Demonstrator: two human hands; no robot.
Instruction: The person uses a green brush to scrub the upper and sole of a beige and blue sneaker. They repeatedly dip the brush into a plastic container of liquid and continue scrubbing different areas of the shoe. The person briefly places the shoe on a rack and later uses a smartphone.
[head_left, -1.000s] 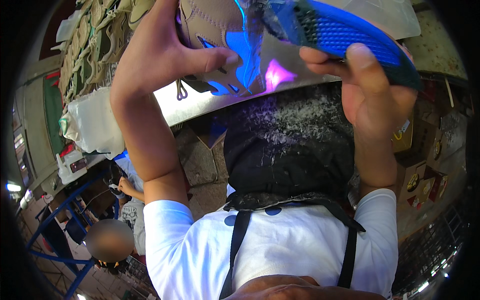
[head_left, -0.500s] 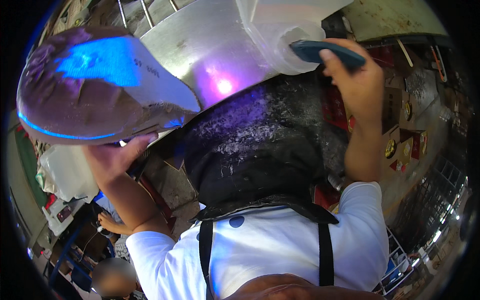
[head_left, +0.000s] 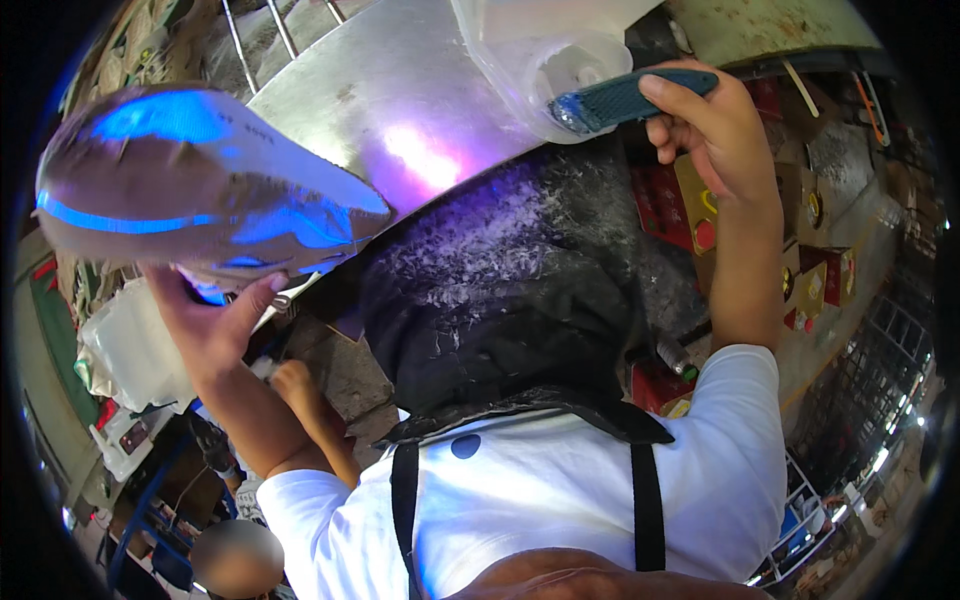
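Here's the shoe (head_left: 205, 200), up at the left over the edge of the metal table (head_left: 340, 110), bottom turned skyward: brownish, smooth and rounded, broad at the left, narrowing to a point at the right, with a pale flat panel on top and blue light streaking its side. The left hand (head_left: 215, 315) has it from below, thumb out against the lower edge, hand curled partway; the other fingers are hidden by the shoe, so their spread I can't tell.

Over to the right hand (head_left: 722, 130), closed around a brush (head_left: 640, 98), thumb pressed along the top, fingers bent beneath. It's a long blue-green handle with a bumpy, grid-like face, and the tip looks glossy and wet. That tip sits in front of a cloudy plastic tub (head_left: 580, 65); whether they touch, I can't tell.

The tabletop is dull, brushed silver, a pink-violet glare burning across it. Below, a black apron (head_left: 490, 300) dusted with white fluff. At the left, a see-through plastic box (head_left: 140, 345); a co-worker's hand (head_left: 292, 380) shows beside the left forearm, which partly blocks that arm. Cardboard boxes (head_left: 815, 285) crowd the right, a green-capped bottle (head_left: 676, 357) nearby.
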